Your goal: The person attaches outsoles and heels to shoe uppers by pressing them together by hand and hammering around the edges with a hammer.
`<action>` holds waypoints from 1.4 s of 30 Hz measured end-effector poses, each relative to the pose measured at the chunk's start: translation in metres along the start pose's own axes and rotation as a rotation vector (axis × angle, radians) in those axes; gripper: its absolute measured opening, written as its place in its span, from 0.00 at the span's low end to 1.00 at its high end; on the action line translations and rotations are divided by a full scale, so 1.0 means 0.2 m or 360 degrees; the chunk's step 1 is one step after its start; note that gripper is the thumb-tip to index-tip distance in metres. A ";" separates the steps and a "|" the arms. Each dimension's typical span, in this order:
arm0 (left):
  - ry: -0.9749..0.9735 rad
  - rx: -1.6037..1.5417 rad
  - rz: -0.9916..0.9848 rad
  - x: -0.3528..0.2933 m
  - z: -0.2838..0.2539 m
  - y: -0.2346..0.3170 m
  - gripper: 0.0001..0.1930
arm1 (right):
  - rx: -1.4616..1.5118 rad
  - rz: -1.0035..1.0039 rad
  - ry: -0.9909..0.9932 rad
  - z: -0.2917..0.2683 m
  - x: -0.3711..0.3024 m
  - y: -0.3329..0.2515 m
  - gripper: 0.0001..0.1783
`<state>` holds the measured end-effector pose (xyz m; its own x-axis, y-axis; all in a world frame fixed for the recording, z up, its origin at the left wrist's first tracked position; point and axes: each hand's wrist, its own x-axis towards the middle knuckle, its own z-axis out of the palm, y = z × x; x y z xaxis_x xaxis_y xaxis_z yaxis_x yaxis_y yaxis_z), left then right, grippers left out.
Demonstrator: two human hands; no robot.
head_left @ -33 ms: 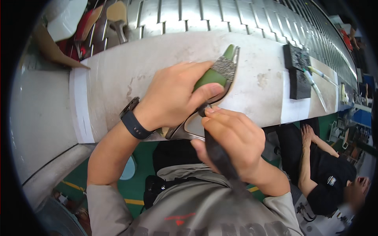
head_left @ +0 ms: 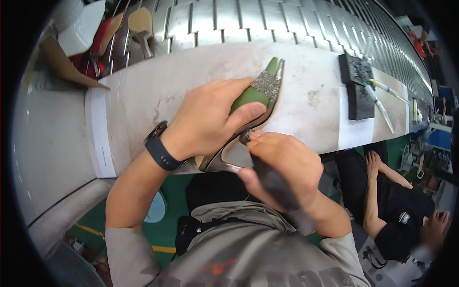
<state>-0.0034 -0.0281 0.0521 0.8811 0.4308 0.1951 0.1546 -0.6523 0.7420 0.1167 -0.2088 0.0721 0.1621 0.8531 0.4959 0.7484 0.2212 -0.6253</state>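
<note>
A green high-heeled shoe (head_left: pixel 242 99) with a glittery silver band lies on its side over the bench top, toe pointing away from me. My left hand (head_left: pixel 205 112) is closed round its upper, the thumb pressing on the green part. In my right hand (head_left: pixel 289 162) is a dark, thick-handled tool (head_left: pixel 271 179), its handle blurred and its exact kind unclear. The tool's rounded black end touches or nearly touches the shoe's edge near the arch, just below my left thumb. My left palm hides part of the shoe's back.
Beyond the bench (head_left: pixel 138 105) runs a slatted metal conveyor (head_left: pixel 258 21) carrying a beige-soled shoe (head_left: pixel 140 24) and a red shoe (head_left: pixel 106 34). Black blocks (head_left: pixel 361 100) with slim pen-like tubes (head_left: pixel 381 109) stand at the right. A person in black (head_left: pixel 399 215) sits close by on my right.
The shoe and my left hand have shifted slightly left. The tool's handle has swung a little in my right hand, its end still by the shoe's edge.
</note>
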 end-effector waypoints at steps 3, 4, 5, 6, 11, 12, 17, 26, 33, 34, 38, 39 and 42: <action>-0.0131 0.0003 -0.0126 0.08 -0.04 0.09 0.35 | 0.0665 0.0563 0.0207 -0.16 -0.04 0.06 0.18; -0.0215 0.0033 -0.0241 0.11 -0.04 0.14 0.40 | 0.0862 0.0764 0.0381 -0.20 -0.03 0.07 0.18; -0.0252 0.0116 -0.0228 0.13 -0.02 0.17 0.45 | 0.0957 0.0713 0.0490 -0.22 -0.01 0.10 0.17; -0.0256 0.0121 -0.0214 0.14 0.01 0.18 0.45 | 0.1059 0.0659 0.0592 -0.23 0.02 0.14 0.17; -0.0157 0.0273 -0.0302 0.15 0.09 0.16 0.41 | 0.0968 0.0822 0.0353 -0.24 0.12 0.23 0.14; -0.0154 0.0280 -0.0279 0.15 0.08 0.16 0.42 | 0.0940 0.0838 0.0245 -0.27 0.15 0.24 0.13; -0.0144 0.0277 -0.0228 0.15 0.07 0.16 0.42 | 0.0864 0.0758 0.0189 -0.28 0.31 0.36 0.11; 0.0100 0.0285 -0.0180 0.14 -0.01 0.20 0.41 | 0.1513 0.1284 0.0479 -0.24 0.33 0.40 0.20; 0.0316 -0.0324 0.0369 0.07 -0.21 0.54 0.39 | 0.1186 0.0300 0.0300 -0.48 0.21 -0.13 0.20; 0.0203 -0.0477 0.0231 0.07 -0.21 0.55 0.36 | 0.1093 0.0294 0.0209 -0.51 0.20 -0.16 0.20; 0.0418 -0.0377 0.0342 0.02 -0.13 0.57 0.31 | 0.0801 -0.0134 -0.0046 -0.61 0.20 -0.26 0.33; 0.0496 -0.0341 0.0391 0.01 -0.10 0.58 0.31 | 0.0671 -0.0193 -0.0193 -0.63 0.22 -0.29 0.32; 0.0575 -0.0312 0.0386 -0.04 -0.08 0.58 0.31 | 0.0442 -0.0228 -0.0415 -0.69 0.30 -0.34 0.32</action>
<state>0.0005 -0.0969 0.1478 0.6642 0.4927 0.5622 -0.1540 -0.6458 0.7479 0.1652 -0.2379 0.2279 -0.1264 0.8879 0.4423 0.5438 0.4350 -0.7177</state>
